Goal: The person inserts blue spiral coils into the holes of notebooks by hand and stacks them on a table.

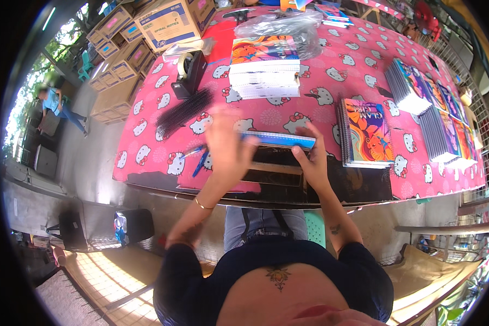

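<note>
A notebook, tilted so that its blue and white edge faces up, is over the black strip at the table's near side. My right hand grips its right end, thumb on the near side. At its left end is my left hand, smeared by motion, so its fingers cannot be made out. Left of that hand lies a bundle of black spiral coils. Blue pens rest nearer the edge. A stack of spiral notebooks with orange and purple covers sits to the right.
Beyond my hands stands a tall stack of notebooks, with a black tape dispenser to its left and clear plastic behind. More notebook stacks line the right side. Cardboard boxes are piled far left; a person is beyond.
</note>
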Demonstrator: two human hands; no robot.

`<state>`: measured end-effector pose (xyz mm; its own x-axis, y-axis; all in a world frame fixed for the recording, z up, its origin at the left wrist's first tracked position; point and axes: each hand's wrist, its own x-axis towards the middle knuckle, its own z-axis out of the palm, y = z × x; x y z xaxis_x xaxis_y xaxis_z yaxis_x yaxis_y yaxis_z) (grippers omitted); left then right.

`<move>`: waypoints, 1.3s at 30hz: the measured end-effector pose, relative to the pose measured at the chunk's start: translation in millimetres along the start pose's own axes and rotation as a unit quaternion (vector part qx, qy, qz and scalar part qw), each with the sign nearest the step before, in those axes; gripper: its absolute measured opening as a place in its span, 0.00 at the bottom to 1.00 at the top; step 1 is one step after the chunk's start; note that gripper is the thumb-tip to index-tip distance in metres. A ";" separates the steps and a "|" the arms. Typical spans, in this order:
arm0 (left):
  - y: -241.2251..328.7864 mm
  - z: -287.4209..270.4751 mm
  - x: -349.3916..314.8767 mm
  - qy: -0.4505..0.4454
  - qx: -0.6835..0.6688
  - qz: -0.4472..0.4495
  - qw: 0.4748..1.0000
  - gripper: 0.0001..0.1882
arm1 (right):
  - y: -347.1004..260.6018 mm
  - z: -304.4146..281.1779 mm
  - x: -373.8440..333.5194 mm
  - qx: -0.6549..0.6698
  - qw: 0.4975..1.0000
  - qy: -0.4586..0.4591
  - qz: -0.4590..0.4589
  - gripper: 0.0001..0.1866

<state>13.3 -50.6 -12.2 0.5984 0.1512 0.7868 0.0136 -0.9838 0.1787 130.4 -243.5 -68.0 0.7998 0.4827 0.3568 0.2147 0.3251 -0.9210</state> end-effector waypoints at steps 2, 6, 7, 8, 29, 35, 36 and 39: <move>-18.0 20.9 -42.2 0.010 -0.223 -0.292 0.930 0.33 | 5.7 6.5 3.2 -0.041 0.999 -0.024 -0.006 0.34; -45.6 21.2 -42.7 -0.047 -0.473 -0.333 0.815 0.25 | 10.3 -20.1 9.9 -0.118 0.992 -0.038 -0.001 0.29; -61.9 26.5 -28.8 -0.097 -0.311 -0.339 0.882 0.22 | 9.1 -23.7 8.5 -0.112 0.993 -0.031 0.000 0.28; -108.0 38.6 -21.8 -0.075 -0.165 -0.238 0.954 0.20 | 3.5 -21.9 9.0 -0.103 0.994 -0.034 -0.001 0.27; -38.3 -40.2 -4.6 -0.034 -0.230 -0.193 0.953 0.09 | -47.5 84.0 58.1 -0.460 0.828 -0.161 -0.276 0.10; -30.1 -38.1 -7.5 -0.064 -0.214 -0.242 0.944 0.09 | -39.9 91.0 61.1 -0.453 0.839 -0.165 -0.250 0.05; -30.2 -38.3 -6.7 -0.068 -0.203 -0.251 0.944 0.10 | -40.9 91.3 61.0 -0.452 0.840 -0.167 -0.250 0.05; -35.0 -29.5 -7.1 -0.016 -0.207 -0.175 0.962 0.11 | -42.9 89.9 61.2 -0.457 0.838 -0.178 -0.238 0.06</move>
<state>-15.1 -14.4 -6.6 0.6402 0.4567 0.6177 -0.0977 -0.7491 0.6552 119.7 -154.8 7.4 0.3181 0.7398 0.5929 0.9323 -0.1304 -0.3375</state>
